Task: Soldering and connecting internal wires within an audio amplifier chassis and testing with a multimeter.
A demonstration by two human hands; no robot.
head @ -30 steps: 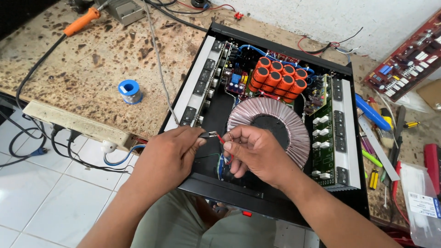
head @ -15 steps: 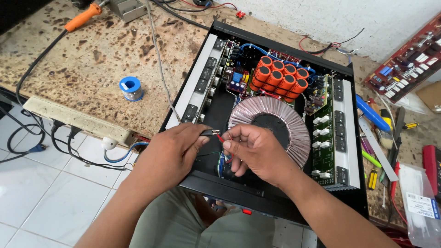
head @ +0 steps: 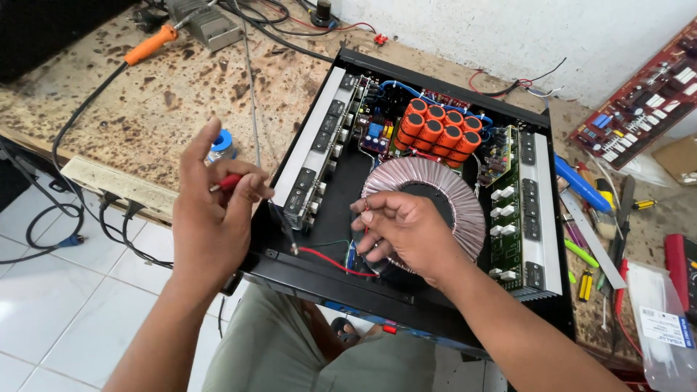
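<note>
A: L hand (head: 214, 218)?
B: Pinching a red-handled tool (head: 229, 181), at 9 o'clock off the amp chassis (head: 406, 305).
A: R hand (head: 406, 232)?
B: Fingers curled on the red wire (head: 327, 260), over the toroidal transformer (head: 450, 192).

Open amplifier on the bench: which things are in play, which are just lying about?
In play:
left hand pinching a red-handled tool
right hand on the copper coil
red wire
amplifier case

Lying about:
solder spool
orange-handled iron
red circuit board
blue pen
</note>
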